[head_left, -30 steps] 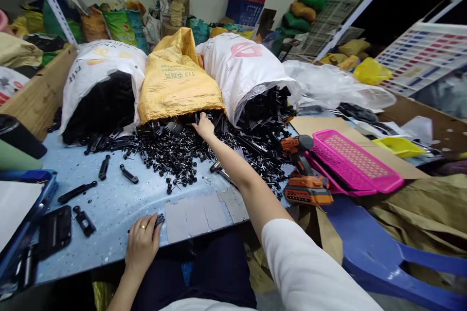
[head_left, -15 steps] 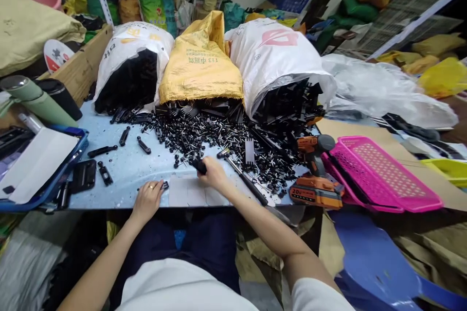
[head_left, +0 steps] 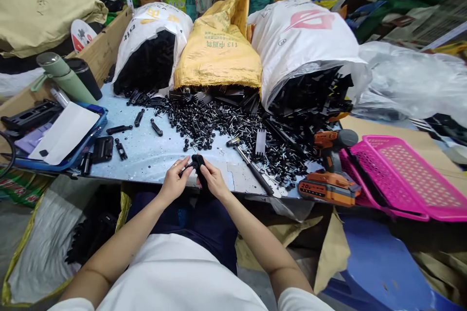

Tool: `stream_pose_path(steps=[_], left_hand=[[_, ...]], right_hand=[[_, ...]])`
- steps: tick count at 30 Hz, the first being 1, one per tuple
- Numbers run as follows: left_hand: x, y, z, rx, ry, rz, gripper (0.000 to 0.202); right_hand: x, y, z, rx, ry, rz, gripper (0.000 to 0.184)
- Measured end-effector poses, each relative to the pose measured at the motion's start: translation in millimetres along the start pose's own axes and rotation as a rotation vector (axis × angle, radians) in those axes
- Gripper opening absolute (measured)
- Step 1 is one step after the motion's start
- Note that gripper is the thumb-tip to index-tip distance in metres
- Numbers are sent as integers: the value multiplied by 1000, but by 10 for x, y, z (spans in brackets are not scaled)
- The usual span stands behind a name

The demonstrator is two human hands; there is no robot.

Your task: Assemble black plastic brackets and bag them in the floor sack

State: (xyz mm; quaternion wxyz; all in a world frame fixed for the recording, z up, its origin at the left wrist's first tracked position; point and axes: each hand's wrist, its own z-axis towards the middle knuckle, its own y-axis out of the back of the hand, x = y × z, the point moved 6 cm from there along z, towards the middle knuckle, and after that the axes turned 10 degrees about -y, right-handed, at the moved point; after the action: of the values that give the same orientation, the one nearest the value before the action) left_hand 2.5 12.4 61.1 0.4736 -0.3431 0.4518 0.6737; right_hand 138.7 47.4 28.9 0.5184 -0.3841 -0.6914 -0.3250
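My two hands meet just above the table's front edge. My right hand (head_left: 216,181) is closed around an upright black plastic part (head_left: 198,161), whose lower end is partly hidden by the fingers. Fingers pinched, my left hand (head_left: 175,181) holds a small dark piece (head_left: 187,167) against the side of that part; its exact shape is too small to make out. To the right a hammer (head_left: 251,167) with a black grip lies on the table. Behind the hands spreads a heap of small black pieces with metal pins (head_left: 204,124).
Three sacks of black parts stand behind: a white sack (head_left: 182,22), a yellow sack (head_left: 219,68) and another white sack (head_left: 310,34). An orange cordless drill (head_left: 330,187) and a pink basket (head_left: 419,175) are at right. A blue tray (head_left: 104,119) holds tools at left.
My right hand has come back toward me with the black part. My left hand has lifted off the table and moved right to meet it. The view has shifted.
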Motion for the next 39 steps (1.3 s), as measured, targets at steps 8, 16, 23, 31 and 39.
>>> stream_pose_path(steps=[8, 16, 23, 31, 39], left_hand=[[-246, 0, -15, -7, -154, 217, 34], [-378, -17, 29, -281, -279, 202, 32], [-123, -3, 78, -152, -260, 207, 34], [115, -321, 159, 498, -313, 694, 49], [260, -379, 266, 691, -362, 901, 39]], right_hand=[[233, 173, -100, 27, 314, -318, 51], [280, -33, -162, -124, 418, -297, 52], [265, -108, -101, -158, 385, -481, 54], [468, 1861, 413, -805, 69, -806, 32], [631, 3553, 201, -985, -62, -702, 20]])
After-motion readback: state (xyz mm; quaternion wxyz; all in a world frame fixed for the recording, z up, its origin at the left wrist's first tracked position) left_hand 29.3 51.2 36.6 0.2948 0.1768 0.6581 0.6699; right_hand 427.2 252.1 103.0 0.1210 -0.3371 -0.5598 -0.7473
